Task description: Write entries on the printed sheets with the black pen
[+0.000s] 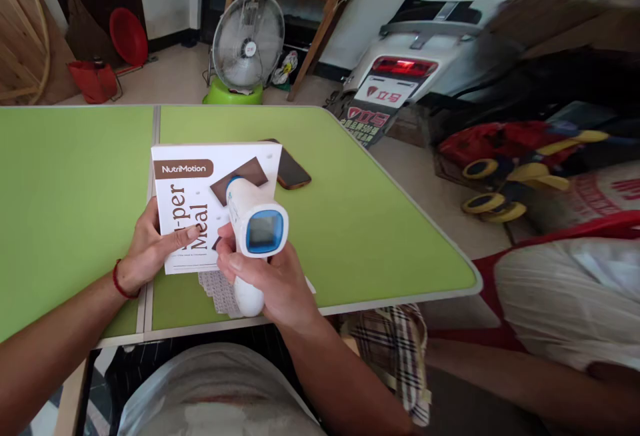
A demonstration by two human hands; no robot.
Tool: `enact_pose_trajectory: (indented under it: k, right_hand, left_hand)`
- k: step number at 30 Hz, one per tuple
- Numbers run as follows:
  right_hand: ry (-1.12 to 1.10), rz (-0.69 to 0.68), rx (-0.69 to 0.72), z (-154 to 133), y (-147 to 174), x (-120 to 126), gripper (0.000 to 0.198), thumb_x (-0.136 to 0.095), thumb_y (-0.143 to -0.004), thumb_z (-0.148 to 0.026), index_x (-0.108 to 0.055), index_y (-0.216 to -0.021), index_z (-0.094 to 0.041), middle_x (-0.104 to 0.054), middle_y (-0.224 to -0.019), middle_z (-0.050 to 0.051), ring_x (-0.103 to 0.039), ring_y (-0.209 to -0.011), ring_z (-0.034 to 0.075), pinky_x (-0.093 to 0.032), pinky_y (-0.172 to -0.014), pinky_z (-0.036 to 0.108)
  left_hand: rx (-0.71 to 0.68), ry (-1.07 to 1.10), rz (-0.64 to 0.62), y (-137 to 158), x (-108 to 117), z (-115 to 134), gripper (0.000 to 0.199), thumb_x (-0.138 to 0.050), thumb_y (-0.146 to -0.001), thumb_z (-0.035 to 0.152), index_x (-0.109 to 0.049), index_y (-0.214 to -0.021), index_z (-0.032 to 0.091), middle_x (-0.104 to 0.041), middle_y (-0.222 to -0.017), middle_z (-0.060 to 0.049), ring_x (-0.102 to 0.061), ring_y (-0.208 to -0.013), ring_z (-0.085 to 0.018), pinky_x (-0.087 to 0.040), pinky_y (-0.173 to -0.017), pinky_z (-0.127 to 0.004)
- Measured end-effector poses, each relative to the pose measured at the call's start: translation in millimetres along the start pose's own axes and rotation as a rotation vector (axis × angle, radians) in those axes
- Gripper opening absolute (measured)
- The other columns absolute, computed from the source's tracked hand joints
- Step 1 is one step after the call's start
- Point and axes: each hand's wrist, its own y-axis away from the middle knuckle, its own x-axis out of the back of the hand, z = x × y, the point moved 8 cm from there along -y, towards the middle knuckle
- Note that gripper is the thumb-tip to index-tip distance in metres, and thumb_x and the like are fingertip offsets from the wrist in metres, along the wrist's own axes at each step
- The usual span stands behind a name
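My left hand (150, 244) grips the lower left edge of a white box (210, 183) printed "NutriMotion" and holds it tilted up on the green table (350, 216). My right hand (273, 279) is closed round the handle of a white and blue handheld scanner gun (255, 226). The scanner's nose points at the front of the box, and its small screen faces me. A patterned white sheet (217, 289) lies flat on the table under the box and my right hand.
A dark phone (293, 173) lies on the table just behind the box. Beyond the table stand a floor fan (249, 43), a wooden rack and a white scooter (425, 49). Another person's arm (525, 369) and a checked bag (400, 349) are at my lower right.
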Motion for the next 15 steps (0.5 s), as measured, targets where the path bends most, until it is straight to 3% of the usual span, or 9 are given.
enact_pose_trajectory:
  k: [7, 15]
  right_hand:
    - [-0.075, -0.009, -0.014, 0.2, 0.2, -4.1, 0.021, -0.072, -0.064, -0.031, -0.054, -0.071, -0.02, -0.049, -0.055, -0.005, -0.043, -0.05, 0.01, -0.035, -0.049, 0.027]
    - [-0.014, 0.028, 0.003, 0.5, 0.1, -1.5, 0.023, -0.07, -0.065, -0.034, -0.056, -0.078, -0.02, -0.052, -0.057, -0.004, -0.045, -0.049, 0.01, -0.037, -0.048, 0.027]
  left_hand:
    - [-0.009, 0.03, -0.032, 2.0, -4.1, 4.0, 0.057, -0.083, -0.065, 0.033, -0.056, -0.113, 0.015, -0.064, -0.112, -0.013, -0.062, -0.099, -0.032, -0.055, -0.072, -0.038]
    - [-0.017, 0.029, -0.035, 1.1, -3.3, 6.2, 0.062, -0.083, -0.065, 0.031, -0.052, -0.117, 0.017, -0.063, -0.114, -0.012, -0.06, -0.104, -0.033, -0.055, -0.075, -0.04]
